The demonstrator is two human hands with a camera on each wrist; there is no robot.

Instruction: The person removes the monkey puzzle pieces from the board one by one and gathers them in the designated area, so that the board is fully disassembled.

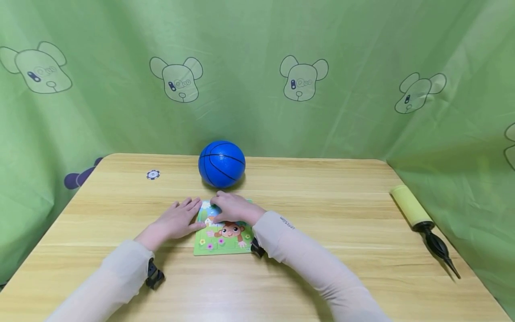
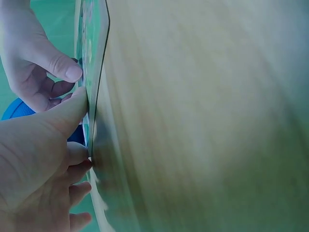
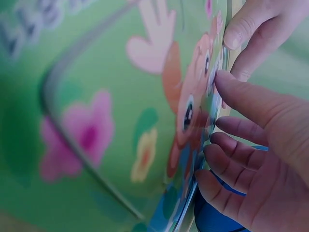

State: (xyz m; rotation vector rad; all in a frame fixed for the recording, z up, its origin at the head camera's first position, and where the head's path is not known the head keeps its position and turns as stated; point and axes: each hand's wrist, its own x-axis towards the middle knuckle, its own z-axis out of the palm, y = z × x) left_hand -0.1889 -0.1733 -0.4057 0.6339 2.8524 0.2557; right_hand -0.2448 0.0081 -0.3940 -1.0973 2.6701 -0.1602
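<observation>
On the table lies a flat picture puzzle (image 1: pixel 217 243) with a green border, a brown monkey, flowers and a small house. My left hand (image 1: pixel 179 219) rests at the puzzle's left edge, its fingers extended on the tabletop and its thumb on the edge. Over the upper part of the picture is my right hand (image 1: pixel 235 208). In the right wrist view, the fingertips of the right hand (image 3: pixel 256 140) touch the puzzle surface (image 3: pixel 116 159), fingers slightly bent. I see no loose piece between them. The right hand and sleeve cover the puzzle's upper right.
Just behind the puzzle sits a blue basketball (image 1: pixel 221 164). A poker chip (image 1: pixel 153 175) lies at the back left. Along the right table edge is a yellow and black hand pump (image 1: pixel 420 223). A green curtain (image 1: pixel 249 120) with printed bear heads surrounds the table.
</observation>
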